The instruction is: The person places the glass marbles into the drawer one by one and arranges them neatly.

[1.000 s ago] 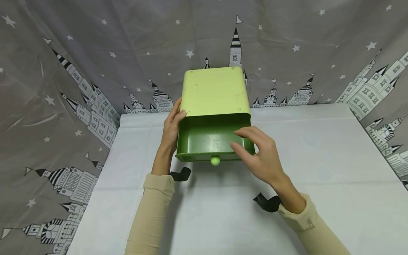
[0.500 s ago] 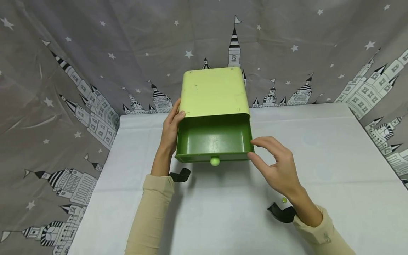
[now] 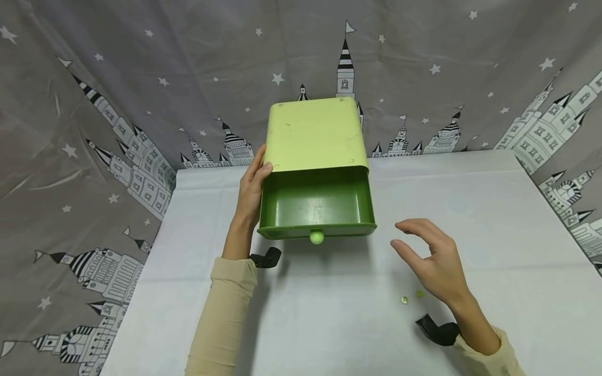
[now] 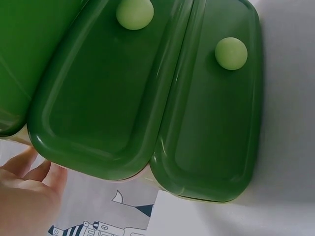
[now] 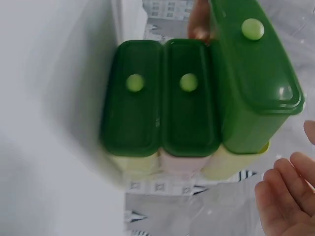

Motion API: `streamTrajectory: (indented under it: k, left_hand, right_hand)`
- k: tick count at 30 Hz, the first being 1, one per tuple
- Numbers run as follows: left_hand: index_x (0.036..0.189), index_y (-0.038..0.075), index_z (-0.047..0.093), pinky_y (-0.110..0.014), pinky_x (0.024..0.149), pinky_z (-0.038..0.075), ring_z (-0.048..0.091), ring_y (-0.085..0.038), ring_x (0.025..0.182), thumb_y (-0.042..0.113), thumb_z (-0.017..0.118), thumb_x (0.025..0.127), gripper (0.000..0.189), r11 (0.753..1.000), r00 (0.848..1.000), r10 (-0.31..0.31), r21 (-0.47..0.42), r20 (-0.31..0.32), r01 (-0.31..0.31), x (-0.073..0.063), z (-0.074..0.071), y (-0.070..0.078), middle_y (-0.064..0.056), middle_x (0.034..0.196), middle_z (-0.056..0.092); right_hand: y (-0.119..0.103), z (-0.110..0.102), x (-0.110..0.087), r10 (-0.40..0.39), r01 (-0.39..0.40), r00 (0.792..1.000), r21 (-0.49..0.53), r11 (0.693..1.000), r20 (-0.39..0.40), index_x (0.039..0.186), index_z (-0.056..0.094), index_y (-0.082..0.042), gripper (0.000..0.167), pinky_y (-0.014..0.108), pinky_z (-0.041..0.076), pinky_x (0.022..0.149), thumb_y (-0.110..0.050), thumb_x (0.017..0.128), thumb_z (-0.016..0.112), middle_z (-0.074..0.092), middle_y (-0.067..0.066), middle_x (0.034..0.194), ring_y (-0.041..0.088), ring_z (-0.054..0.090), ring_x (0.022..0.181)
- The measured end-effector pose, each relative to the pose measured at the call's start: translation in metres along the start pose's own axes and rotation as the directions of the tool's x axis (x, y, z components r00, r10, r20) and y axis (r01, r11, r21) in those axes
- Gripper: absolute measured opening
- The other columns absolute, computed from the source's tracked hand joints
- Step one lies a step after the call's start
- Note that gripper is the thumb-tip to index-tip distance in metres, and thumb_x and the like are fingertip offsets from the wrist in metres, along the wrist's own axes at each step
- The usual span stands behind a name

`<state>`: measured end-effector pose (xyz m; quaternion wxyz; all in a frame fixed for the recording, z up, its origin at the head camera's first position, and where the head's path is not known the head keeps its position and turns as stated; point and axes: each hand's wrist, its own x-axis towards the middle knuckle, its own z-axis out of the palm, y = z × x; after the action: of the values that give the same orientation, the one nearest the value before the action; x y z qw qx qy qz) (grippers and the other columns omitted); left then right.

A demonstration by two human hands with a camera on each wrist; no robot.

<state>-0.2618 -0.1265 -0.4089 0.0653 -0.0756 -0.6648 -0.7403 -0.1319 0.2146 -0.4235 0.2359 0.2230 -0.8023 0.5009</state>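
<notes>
A small drawer cabinet (image 3: 316,134) with a pale yellow top stands at the back middle of the table. Its green top drawer (image 3: 319,206) is pulled out toward me, and the visible inside holds nothing. My left hand (image 3: 248,198) rests along the cabinet's left side, thumb at the top front corner. In the left wrist view its fingers (image 4: 55,178) touch the side wall beside two closed lower drawers (image 4: 98,103). My right hand (image 3: 435,261) hovers right of the drawer, thumb and fingers apart, holding nothing. The right wrist view shows its relaxed fingers (image 5: 290,182) beside the pulled-out drawer.
Two tiny yellow-green round pieces (image 3: 405,300) lie on the white tablecloth (image 3: 329,324) near my right wrist. Black straps (image 3: 265,258) stick out from both wrists. A grey curtain (image 3: 188,62) with castles and stars hangs behind the table and along both sides.
My right hand has moved from over the drawer's right part out to the right and toward me, uncovering the two small pieces. The left hand, cabinet and drawer have stayed put.
</notes>
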Motion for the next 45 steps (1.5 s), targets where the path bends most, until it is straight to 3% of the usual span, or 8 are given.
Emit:
streamTrajectory:
  k: [8, 17, 23, 30, 37, 45]
  left_hand:
    - [0.156, 0.013, 0.032, -0.039, 0.109, 0.034, 0.035, -0.017, 0.139, 0.025, 0.053, 0.099, 0.062, 1.000, 1.000, 0.010, -0.001, 0.003, -0.010, 0.001, 0.001, 0.000, 0.000, 0.157, 0.034]
    - [0.155, 0.019, 0.035, -0.039, 0.110, 0.032, 0.034, -0.016, 0.140, 0.026, 0.054, 0.098, 0.060, 1.000, 1.000, 0.002, 0.012, -0.012, -0.001, 0.000, 0.001, -0.001, 0.003, 0.157, 0.034]
    - [0.155, 0.020, 0.035, -0.038, 0.109, 0.033, 0.035, -0.016, 0.140, 0.026, 0.053, 0.098, 0.060, 1.000, 1.000, -0.010, 0.010, -0.016, 0.010, -0.001, 0.001, -0.002, 0.003, 0.157, 0.034]
    - [0.156, 0.019, 0.034, -0.038, 0.111, 0.031, 0.031, -0.013, 0.142, 0.027, 0.053, 0.099, 0.061, 1.000, 1.000, 0.002, 0.021, -0.013, -0.002, 0.000, 0.000, -0.002, 0.005, 0.158, 0.032]
    - [0.157, 0.017, 0.032, -0.039, 0.110, 0.033, 0.032, -0.015, 0.141, 0.027, 0.053, 0.098, 0.063, 1.000, 1.000, 0.007, 0.018, -0.018, -0.007, 0.000, 0.000, -0.001, 0.004, 0.157, 0.033]
    - [0.156, 0.019, 0.035, -0.040, 0.109, 0.033, 0.034, -0.014, 0.140, 0.028, 0.053, 0.098, 0.061, 1.000, 1.000, 0.019, 0.018, -0.012, -0.019, -0.001, 0.000, -0.002, 0.003, 0.156, 0.035]
  right_hand:
    - [0.015, -0.014, -0.027, 0.049, -0.046, 0.998, -0.062, 0.997, 0.042, 0.106, 0.072, -0.003, 0.040, 0.015, 0.043, 0.088, 0.013, 0.070, 0.079, 0.068, 0.004, 0.103, 0.010, 0.060, 0.098]
    - [0.024, -0.024, -0.053, 0.129, -0.123, 0.990, -0.105, 0.987, 0.060, 0.105, 0.073, -0.005, 0.036, 0.012, 0.040, 0.092, 0.010, 0.073, 0.080, 0.069, 0.006, 0.104, 0.001, 0.058, 0.105]
    - [0.029, -0.028, -0.069, 0.154, -0.144, 0.985, -0.125, 0.982, 0.077, 0.103, 0.074, -0.010, 0.037, 0.010, 0.039, 0.091, 0.009, 0.073, 0.080, 0.069, 0.001, 0.103, 0.000, 0.058, 0.104]
    - [0.036, -0.029, -0.087, 0.200, -0.187, 0.976, -0.135, 0.973, 0.090, 0.103, 0.074, -0.006, 0.036, 0.008, 0.038, 0.091, 0.009, 0.071, 0.082, 0.069, 0.002, 0.104, 0.000, 0.058, 0.104]
    - [0.042, -0.029, -0.096, 0.212, -0.195, 0.971, -0.151, 0.969, 0.112, 0.102, 0.074, -0.002, 0.034, 0.007, 0.037, 0.090, 0.010, 0.070, 0.082, 0.069, 0.001, 0.103, -0.001, 0.057, 0.102]
    - [0.053, -0.027, -0.101, 0.274, -0.226, 0.949, -0.271, 0.936, 0.155, 0.096, 0.074, -0.003, 0.027, 0.003, 0.036, 0.087, 0.002, 0.071, 0.084, 0.069, -0.003, 0.098, 0.001, 0.059, 0.095]
